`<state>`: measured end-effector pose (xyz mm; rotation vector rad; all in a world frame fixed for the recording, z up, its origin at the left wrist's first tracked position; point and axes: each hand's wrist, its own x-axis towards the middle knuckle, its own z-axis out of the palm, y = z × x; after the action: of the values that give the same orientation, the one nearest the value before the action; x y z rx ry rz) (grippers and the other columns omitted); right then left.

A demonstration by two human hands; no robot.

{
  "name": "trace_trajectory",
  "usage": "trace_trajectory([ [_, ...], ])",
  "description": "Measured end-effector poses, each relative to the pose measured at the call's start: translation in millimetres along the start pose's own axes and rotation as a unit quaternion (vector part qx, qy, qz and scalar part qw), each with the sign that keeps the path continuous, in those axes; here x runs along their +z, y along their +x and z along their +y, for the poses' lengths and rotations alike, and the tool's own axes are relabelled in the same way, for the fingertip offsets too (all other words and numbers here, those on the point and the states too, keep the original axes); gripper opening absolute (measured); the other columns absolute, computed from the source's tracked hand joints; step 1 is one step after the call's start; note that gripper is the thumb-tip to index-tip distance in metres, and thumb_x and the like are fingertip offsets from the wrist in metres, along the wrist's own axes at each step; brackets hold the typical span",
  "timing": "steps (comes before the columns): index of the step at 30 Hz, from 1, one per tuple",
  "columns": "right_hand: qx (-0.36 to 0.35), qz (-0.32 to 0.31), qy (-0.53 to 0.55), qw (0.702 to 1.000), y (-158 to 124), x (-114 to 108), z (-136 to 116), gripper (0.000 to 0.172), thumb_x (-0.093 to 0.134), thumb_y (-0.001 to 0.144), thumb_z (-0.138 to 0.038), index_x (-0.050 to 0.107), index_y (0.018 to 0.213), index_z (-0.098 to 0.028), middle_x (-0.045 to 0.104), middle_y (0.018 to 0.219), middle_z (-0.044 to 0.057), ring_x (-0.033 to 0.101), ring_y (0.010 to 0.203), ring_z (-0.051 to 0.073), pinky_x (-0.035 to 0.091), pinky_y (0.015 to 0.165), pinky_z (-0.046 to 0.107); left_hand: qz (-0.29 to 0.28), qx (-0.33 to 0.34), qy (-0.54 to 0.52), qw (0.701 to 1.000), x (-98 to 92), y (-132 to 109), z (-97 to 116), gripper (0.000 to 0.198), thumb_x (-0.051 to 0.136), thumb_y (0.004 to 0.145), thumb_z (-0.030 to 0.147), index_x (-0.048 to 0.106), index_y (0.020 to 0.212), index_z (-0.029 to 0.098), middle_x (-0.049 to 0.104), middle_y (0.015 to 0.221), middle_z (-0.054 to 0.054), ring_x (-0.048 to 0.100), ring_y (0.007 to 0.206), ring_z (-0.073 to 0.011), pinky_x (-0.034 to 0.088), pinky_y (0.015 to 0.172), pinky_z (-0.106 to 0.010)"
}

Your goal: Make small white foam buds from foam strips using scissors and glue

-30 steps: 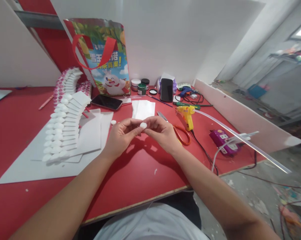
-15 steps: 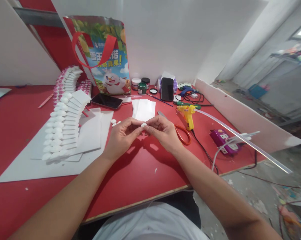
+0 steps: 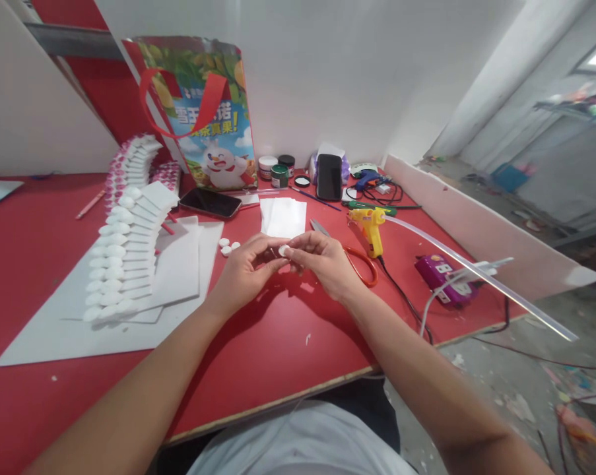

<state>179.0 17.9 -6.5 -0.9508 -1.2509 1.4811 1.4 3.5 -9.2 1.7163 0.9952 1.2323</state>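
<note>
My left hand (image 3: 243, 274) and my right hand (image 3: 322, 260) meet over the middle of the red table (image 3: 278, 330). Both pinch one small white foam piece (image 3: 283, 250) between their fingertips, just above the tabletop. A few loose white foam discs (image 3: 227, 247) lie on the table just left of my left hand. A stack of white foam strips (image 3: 284, 217) lies right behind my hands. Orange-handled scissors (image 3: 357, 260) lie beside my right hand, partly hidden by it.
A curved fan of white foam strips with rounded tips (image 3: 124, 244) rests on white sheets (image 3: 80, 323) at left. A yellow glue gun (image 3: 369, 227) with a long clear stick, a purple power strip (image 3: 443, 277), two phones (image 3: 211, 202), paint jars (image 3: 278, 171) and a printed bag (image 3: 203, 112) stand behind.
My hands have drawn slightly lower and closer to the table while still pinching the white piece. More loose white discs show left of my left hand.
</note>
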Motion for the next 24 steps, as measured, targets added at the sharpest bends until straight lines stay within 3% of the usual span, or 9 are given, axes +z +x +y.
trace_trajectory([
  [6,0.024,0.01,-0.031,0.999,-1,-4,-2,0.048,0.087,0.068,-0.047,0.053,0.091,-0.022,0.071,0.068,-0.003,0.065,0.052,0.014,0.046,0.049,0.024,0.028,0.021,0.067,0.997,3.9,-2,3,0.015,0.072,0.091,0.031,0.077,0.103,0.022,0.073,0.097,-0.006,0.065,0.083,-0.0177,0.051,0.079,-0.028],
  [9,-0.013,0.064,-0.166,0.984,-5,-14,-12,0.034,0.074,0.082,-0.047,0.051,0.09,-0.024,0.073,0.072,0.0,0.064,0.05,0.016,0.042,0.049,0.026,0.048,-0.005,0.062,0.997,4.3,-4,-1,0.017,0.074,0.089,0.034,0.075,0.101,0.021,0.073,0.096,-0.006,0.066,0.082,-0.0185,0.051,0.08,-0.03],
  [11,-0.058,0.123,-0.35,0.927,-11,-23,-25,0.023,0.061,0.093,-0.04,0.053,0.081,-0.023,0.071,0.07,0.003,0.065,0.058,0.018,0.043,0.056,0.029,0.054,-0.028,0.051,0.997,4.3,-5,-4,0.021,0.074,0.089,0.036,0.073,0.102,0.021,0.073,0.095,-0.005,0.067,0.083,-0.0188,0.052,0.078,-0.03],
  [12,-0.059,0.142,-0.469,0.87,-14,-27,-32,0.023,0.057,0.096,-0.036,0.055,0.079,-0.022,0.07,0.071,0.006,0.067,0.065,0.021,0.043,0.061,0.03,0.056,-0.04,0.039,0.997,4.5,-5,-5,0.022,0.075,0.088,0.037,0.072,0.102,0.021,0.073,0.094,-0.005,0.067,0.083,-0.0186,0.053,0.077,-0.029],
  [15,0.04,0.085,-0.716,0.691,-27,-34,-50,0.021,0.047,0.099,-0.022,0.065,0.091,-0.017,0.073,0.091,0.015,0.07,0.084,0.028,0.042,0.069,0.034,0.064,-0.075,-0.031,0.995,5.4,-4,-4,0.025,0.078,0.085,0.037,0.069,0.1,0.02,0.073,0.088,-0.003,0.068,0.076,-0.0166,0.055,0.073,-0.028],
  [17,0.078,0.032,-0.779,0.622,-35,-35,-53,0.024,0.049,0.099,-0.021,0.066,0.112,-0.012,0.071,0.107,0.02,0.069,0.097,0.032,0.044,0.075,0.035,0.064,-0.103,-0.103,0.987,6.2,-3,-1,0.027,0.08,0.083,0.036,0.067,0.099,0.018,0.074,0.086,-0.003,0.069,0.071,-0.0155,0.057,0.071,-0.029],
  [20,0.102,-0.004,-0.806,0.582,-40,-34,-48,0.034,0.052,0.096,-0.02,0.061,0.126,-0.006,0.065,0.117,0.024,0.067,0.107,0.034,0.046,0.083,0.036,0.048,-0.152,-0.222,0.962,6.9,-2,4,0.032,0.084,0.079,0.036,0.065,0.097,0.017,0.079,0.093,-0.007,0.072,0.07,-0.016,0.06,0.074,-0.032],
  [24,0.118,0.003,-0.808,0.578,-35,-36,-40,0.033,0.049,0.098,-0.022,0.058,0.125,-0.006,0.066,0.108,0.024,0.068,0.102,0.035,0.046,0.08,0.036,0.031,-0.203,-0.338,0.919,7.8,-1,7,0.036,0.089,0.075,0.033,0.066,0.096,0.016,0.08,0.096,-0.009,0.073,0.07,-0.0148,0.063,0.08,-0.036],
])
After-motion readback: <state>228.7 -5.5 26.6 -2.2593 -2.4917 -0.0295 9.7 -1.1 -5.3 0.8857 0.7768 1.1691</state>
